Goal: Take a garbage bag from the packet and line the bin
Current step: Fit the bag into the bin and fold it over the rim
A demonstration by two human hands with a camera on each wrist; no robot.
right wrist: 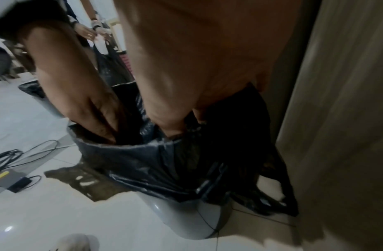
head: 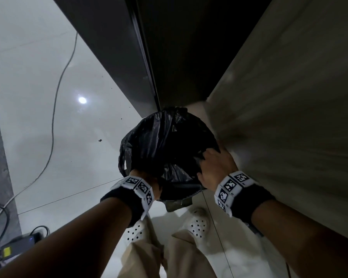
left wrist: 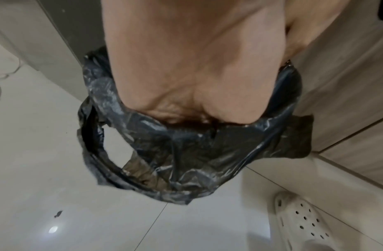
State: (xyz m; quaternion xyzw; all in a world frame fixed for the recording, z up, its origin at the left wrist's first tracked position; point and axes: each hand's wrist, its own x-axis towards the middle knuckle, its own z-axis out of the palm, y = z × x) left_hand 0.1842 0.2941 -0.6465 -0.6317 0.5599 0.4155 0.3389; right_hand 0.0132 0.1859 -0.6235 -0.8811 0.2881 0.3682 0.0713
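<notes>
A black garbage bag (head: 165,141) covers the mouth of a grey round bin (right wrist: 186,220) standing on the floor in a corner. The bag's edge hangs loosely down the outside of the bin (right wrist: 143,161). My left hand (head: 149,181) is at the near left rim; in the right wrist view its fingers (right wrist: 100,118) reach straight down inside the bag. The left wrist view shows only the palm (left wrist: 186,68), sunk into crumpled plastic (left wrist: 175,152) with the fingertips hidden. My right hand (head: 215,167) is at the near right rim, its fingers bent over the bag and its thumb on the plastic.
A beige wooden cabinet (head: 289,117) stands close on the right and a dark panel (head: 129,47) behind the bin. A grey cable (head: 54,117) and a power adapter (head: 18,245) lie on the glossy tiles. My white clogs (head: 197,223) are just before the bin. Another lined bin (right wrist: 31,88) stands further off.
</notes>
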